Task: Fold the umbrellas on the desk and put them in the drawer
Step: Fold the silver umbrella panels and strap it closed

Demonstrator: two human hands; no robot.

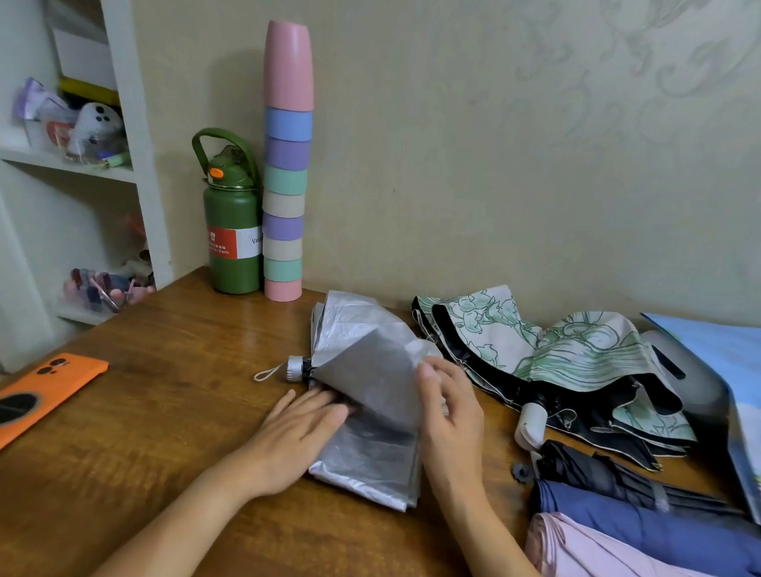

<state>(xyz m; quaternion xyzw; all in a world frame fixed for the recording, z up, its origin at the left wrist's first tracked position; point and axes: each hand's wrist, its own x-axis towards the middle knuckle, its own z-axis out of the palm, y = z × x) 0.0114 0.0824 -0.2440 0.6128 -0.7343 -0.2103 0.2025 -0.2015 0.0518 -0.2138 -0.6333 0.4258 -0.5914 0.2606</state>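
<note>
So the left hand [301,434] is lying flat, fingers straight, pressing down on the silver umbrella [366,402] mid-desk; the right hand [451,417] is pinching a grey canopy flap and lifting it; the handle is pointing toward the back edge of the desk [143,408]; more umbrellas, floral [578,356], navy [648,525], pink [611,565], are crowding the right edge; an orange phone [24,406] is sitting at the left edge.

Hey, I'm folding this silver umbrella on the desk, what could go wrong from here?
1. Only the right hand pinches one panel of the silver umbrella; the left hand just presses flat, so loose panels may spring apart again.
2. The floral umbrella lies open close beside it, so fabric or ribs might tangle.
3. Sweeping panels toward the wall could perhaps nudge the tall cup stack.
</note>
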